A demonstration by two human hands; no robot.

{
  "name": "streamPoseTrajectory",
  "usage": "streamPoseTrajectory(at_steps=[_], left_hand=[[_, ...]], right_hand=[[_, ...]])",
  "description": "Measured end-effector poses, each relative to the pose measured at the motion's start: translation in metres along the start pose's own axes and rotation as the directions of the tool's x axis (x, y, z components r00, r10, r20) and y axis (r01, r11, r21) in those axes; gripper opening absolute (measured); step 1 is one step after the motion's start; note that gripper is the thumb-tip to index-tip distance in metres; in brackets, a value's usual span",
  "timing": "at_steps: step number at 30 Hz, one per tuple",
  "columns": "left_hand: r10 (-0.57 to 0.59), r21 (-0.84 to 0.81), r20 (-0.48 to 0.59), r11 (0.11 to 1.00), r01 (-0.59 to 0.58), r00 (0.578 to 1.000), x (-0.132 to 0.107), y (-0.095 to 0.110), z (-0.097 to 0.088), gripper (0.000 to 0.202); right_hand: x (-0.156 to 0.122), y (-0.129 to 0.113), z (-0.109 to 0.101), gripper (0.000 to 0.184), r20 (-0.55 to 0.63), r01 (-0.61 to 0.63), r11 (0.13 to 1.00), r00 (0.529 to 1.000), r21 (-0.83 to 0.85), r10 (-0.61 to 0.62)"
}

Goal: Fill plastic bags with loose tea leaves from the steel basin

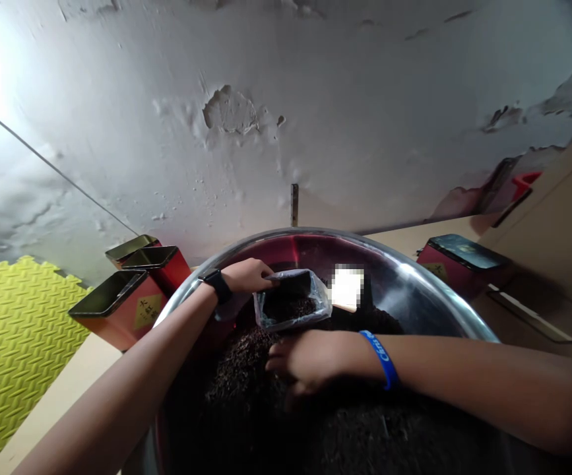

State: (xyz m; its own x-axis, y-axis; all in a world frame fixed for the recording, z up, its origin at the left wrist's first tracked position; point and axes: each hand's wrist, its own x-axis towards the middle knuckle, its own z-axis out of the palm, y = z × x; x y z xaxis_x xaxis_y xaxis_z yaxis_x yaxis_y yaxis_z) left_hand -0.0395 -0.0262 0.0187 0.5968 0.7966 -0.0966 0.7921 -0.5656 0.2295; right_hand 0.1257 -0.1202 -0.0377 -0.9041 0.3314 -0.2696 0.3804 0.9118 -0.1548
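My left hand (249,274), with a dark watch at the wrist, grips the far left rim of a tin lined with clear plastic (320,302). The tin leans with its mouth towards me, and dark loose tea leaves (295,307) lie inside. My right hand (310,359), below a blue wristband (382,359), is down in the heap of tea leaves (239,369) just in front of the tin. Its fingers curl into the leaves, their tips partly hidden in shadow. Heap and tin are both inside a large shiny metal basin (444,310).
Several open red tins (142,310) stand left of the basin. Another red tin (458,254) with a dark top is at the right, near a cable (528,323). A peeling wall (365,132) rises behind. Yellow foam mat (13,356) lies at the left.
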Motion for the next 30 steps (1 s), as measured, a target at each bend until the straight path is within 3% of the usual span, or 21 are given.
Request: streamPoseTrajectory(at_steps=[2,4,7,9,12,14,16,17,19,22,26,28,30], left_hand=[[0.002,-0.003,-0.003,1.000,-0.002,1.000,0.000,0.000,0.000,0.036],[0.009,-0.002,-0.002,1.000,-0.009,1.000,0.000,-0.001,0.000,0.036],[0.012,-0.002,-0.002,1.000,-0.012,1.000,0.000,-0.001,0.000,0.036],[0.013,-0.008,-0.005,1.000,-0.013,1.000,0.000,-0.002,0.000,0.035],[0.019,-0.010,-0.008,1.000,-0.019,1.000,0.000,-0.003,0.001,0.035],[0.024,-0.010,-0.006,1.000,-0.024,1.000,0.000,-0.003,0.001,0.035],[0.026,-0.012,-0.006,1.000,-0.026,1.000,0.000,-0.002,0.001,0.034],[0.024,-0.014,-0.008,1.000,-0.024,1.000,0.000,-0.002,0.001,0.034],[0.013,-0.020,-0.019,1.000,-0.013,1.000,0.000,-0.002,0.001,0.035],[0.002,-0.037,-0.033,0.999,-0.003,0.999,-0.001,-0.001,0.002,0.034],[0.019,-0.027,-0.010,0.999,-0.019,1.000,-0.002,0.000,0.002,0.029],[0.033,-0.025,-0.007,0.999,-0.033,0.999,-0.002,-0.001,0.003,0.029],[0.049,-0.040,-0.013,0.998,-0.050,0.999,-0.002,-0.001,0.003,0.029]], right_hand=[[0.000,0.010,-0.003,0.063,0.137,-0.100,0.995,0.985,-0.030,0.103],[0.001,0.012,-0.007,0.065,0.281,-0.127,0.992,0.952,-0.012,0.126],[0.006,-0.001,-0.007,0.054,0.485,-0.079,0.969,0.873,0.234,-0.045],[0.010,-0.014,-0.002,0.041,0.540,-0.022,0.939,0.822,0.344,-0.179],[0.012,-0.027,0.006,0.030,0.533,0.094,0.962,0.817,0.256,-0.221],[0.009,-0.029,0.005,0.029,0.401,0.147,0.983,0.899,0.106,-0.178],[0.005,-0.027,-0.003,0.030,0.160,0.121,0.992,0.980,-0.036,-0.114],[0.003,-0.025,-0.009,0.032,0.018,0.081,0.994,0.997,-0.077,-0.080],[0.000,-0.018,-0.021,0.036,-0.211,0.001,0.998,0.977,-0.059,-0.014],[-0.001,-0.002,-0.034,0.037,-0.435,-0.130,0.991,0.892,0.016,0.124],[-0.002,0.024,-0.033,0.027,-0.479,-0.334,0.941,0.834,-0.045,0.273],[-0.003,0.029,-0.031,0.026,-0.521,-0.356,0.928,0.816,-0.109,0.251],[-0.005,0.024,-0.032,0.025,-0.593,-0.300,0.939,0.792,-0.171,0.145]])
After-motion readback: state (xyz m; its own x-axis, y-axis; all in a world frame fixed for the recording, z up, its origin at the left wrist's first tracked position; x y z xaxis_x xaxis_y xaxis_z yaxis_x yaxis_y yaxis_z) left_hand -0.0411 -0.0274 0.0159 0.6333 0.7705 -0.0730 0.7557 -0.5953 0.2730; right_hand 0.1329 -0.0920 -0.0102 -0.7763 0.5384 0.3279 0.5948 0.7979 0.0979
